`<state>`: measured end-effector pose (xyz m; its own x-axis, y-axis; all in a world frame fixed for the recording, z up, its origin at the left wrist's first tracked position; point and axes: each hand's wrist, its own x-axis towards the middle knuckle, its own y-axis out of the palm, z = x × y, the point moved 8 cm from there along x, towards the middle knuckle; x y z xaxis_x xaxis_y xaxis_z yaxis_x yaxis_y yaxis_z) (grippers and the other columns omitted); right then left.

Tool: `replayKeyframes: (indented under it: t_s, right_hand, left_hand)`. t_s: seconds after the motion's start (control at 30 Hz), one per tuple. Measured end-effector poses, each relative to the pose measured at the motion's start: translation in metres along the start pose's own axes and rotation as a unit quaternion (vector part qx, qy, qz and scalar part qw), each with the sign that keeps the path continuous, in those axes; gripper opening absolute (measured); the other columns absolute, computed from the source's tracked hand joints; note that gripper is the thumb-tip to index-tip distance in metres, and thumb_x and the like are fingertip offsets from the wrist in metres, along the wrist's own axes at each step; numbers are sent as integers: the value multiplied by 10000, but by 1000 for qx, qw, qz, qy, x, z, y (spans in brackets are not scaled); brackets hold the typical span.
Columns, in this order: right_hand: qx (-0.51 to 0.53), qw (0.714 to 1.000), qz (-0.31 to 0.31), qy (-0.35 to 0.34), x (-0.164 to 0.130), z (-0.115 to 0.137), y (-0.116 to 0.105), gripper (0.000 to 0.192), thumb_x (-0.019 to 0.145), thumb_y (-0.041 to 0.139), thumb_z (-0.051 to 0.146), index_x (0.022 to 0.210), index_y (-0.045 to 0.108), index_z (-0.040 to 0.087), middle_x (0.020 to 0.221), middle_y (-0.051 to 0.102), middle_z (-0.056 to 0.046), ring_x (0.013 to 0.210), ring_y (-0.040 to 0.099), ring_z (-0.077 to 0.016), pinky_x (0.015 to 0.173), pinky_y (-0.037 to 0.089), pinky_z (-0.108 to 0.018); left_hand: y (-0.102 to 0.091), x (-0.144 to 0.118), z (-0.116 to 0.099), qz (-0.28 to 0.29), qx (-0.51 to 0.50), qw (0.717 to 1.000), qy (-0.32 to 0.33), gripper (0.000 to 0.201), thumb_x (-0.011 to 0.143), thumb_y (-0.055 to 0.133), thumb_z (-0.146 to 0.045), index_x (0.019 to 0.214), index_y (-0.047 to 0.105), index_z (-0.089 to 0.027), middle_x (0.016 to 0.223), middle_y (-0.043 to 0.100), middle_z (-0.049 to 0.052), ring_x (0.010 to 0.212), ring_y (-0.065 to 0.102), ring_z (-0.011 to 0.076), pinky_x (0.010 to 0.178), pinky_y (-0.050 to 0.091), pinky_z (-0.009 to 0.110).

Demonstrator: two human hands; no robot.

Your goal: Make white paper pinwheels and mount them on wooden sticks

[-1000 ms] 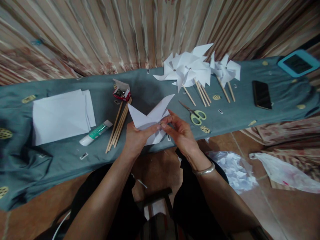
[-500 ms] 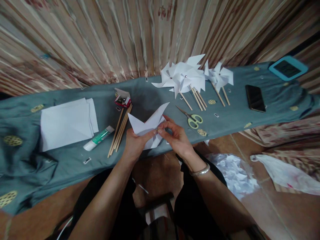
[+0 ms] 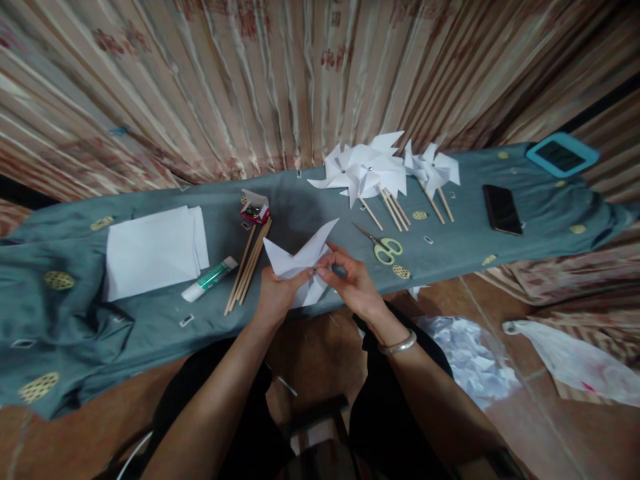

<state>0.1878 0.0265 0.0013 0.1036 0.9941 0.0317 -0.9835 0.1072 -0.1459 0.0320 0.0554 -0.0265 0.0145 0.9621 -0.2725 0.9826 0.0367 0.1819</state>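
In the head view, the left hand (image 3: 277, 293) grips a folded white paper (image 3: 300, 263) from its left side, thumb laid across the front toward the middle. The right hand (image 3: 353, 280) is drawn into a narrow pinch at that same middle, thumb and fingertips close together on the paper; whether a small part sits between them is too small to tell. A bracelet (image 3: 399, 345) circles the right wrist. The paper is at the near edge of the cloth-covered worktop (image 3: 450, 257), with two pointed corners standing up and away from the person.

Just left of the paper lies a bundle of wooden sticks (image 3: 247, 267), with a red box (image 3: 255, 207) of small metal pieces at its far end. Farther left are a glue tube (image 3: 209, 279) and a stack of white sheets (image 3: 153, 253). To the right, green-handled scissors (image 3: 377, 242) lie near the right hand. Beyond them, white pinwheels (image 3: 370, 183) on sticks rest along the far edge, and a dark phone (image 3: 503, 209) and a blue-framed device (image 3: 563, 155) lie at the right end. On the floor sits a heap of white scraps (image 3: 470, 360).
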Motion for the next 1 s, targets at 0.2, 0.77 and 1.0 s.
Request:
replayKeyframes:
  t_s: [0.2, 0.77, 1.0]
  right_hand:
    - [-13, 1000, -2, 3, -3, 0, 0, 86, 764, 686, 330, 779, 679, 246, 1281, 654, -77, 1353, 492, -252, 1163, 306, -457]
    - [3, 1000, -30, -3, -4, 5, 0, 84, 748, 707, 328, 772, 692, 249, 1205, 692, -74, 1323, 527, -259, 1124, 369, -452]
    - [12, 999, -50, -12, -6, 8, -3, 164, 737, 736, 298, 849, 637, 233, 1291, 636, -90, 1268, 562, -261, 1102, 394, -446]
  left_hand:
    - [1, -5, 6, 18, -22, 999, -15, 408, 446, 915, -307, 777, 760, -127, 777, 768, 38, 682, 688, 182, 702, 548, 295]
    - [-2, -4, -4, 35, 11, 999, 11, 379, 495, 897, -336, 797, 769, -147, 828, 780, 58, 728, 714, 215, 754, 576, 337]
    - [-1, -7, -5, 28, 14, 1000, -3, 427, 486, 896, -351, 835, 775, -135, 847, 782, 63, 770, 721, 231, 795, 577, 352]
